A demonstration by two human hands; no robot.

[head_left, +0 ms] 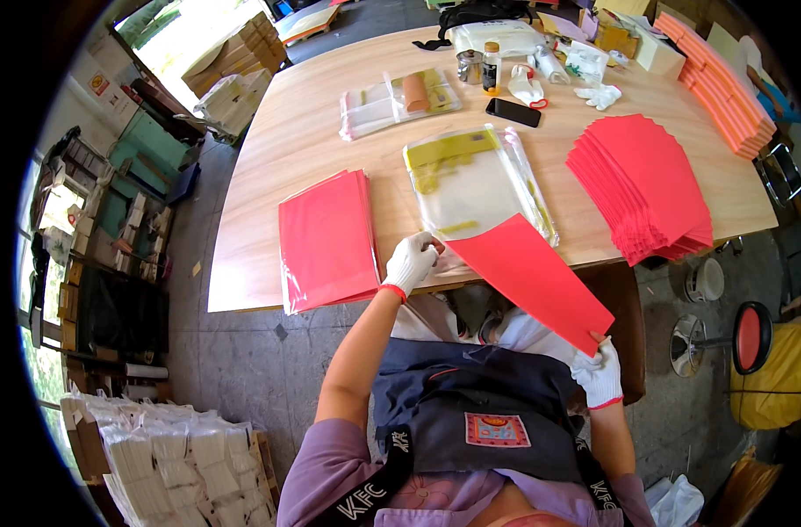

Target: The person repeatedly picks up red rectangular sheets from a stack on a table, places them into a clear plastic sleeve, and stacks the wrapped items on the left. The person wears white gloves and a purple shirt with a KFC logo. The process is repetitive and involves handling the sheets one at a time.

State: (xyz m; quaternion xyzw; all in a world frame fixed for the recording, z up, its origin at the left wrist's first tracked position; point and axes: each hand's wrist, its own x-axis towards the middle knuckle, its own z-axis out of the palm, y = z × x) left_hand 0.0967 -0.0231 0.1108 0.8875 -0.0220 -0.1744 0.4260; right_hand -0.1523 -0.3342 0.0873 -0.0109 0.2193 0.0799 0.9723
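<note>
Dark grey apron [479,413] over a lilac shirt sits closest to the lens, forearms coming up either side of it.

Right hand [600,373], white knit glove with red cuff, grip pinched shut on the lower corner of a flat red paper envelope [528,277]. Envelope runs diagonally up and to the left from that grip, its far end going into the mouth of a clear plastic sleeve bag with a yellow printed strip [470,180].

Left hand [411,262], same type of glove, grip closed narrow on the near open edge of the clear bag at the front edge of the light wood-grain tabletop [277,140]. Envelope tip is just right of this grip, touching or nearly so (can't separate them at this resolution).

Left of the left grip, just beside it: stack of red envelopes already in clear bags [326,237], lying flat, near edge overhanging the tabletop slightly.

Right of and beyond the right grip, well apart: fanned stack of bare red envelopes [646,184]. Farther on, along the right rim, a long row of orange-pink stacked sheets [721,88].

Beyond the clear bag: black phone [513,111], a second pile of clear bags [391,101], loose white gloves [598,95], a small bottle with a yellow cap [492,63].

Off the tabletop, right of the right grip: red round stool [751,336] on grey concrete floor.
</note>
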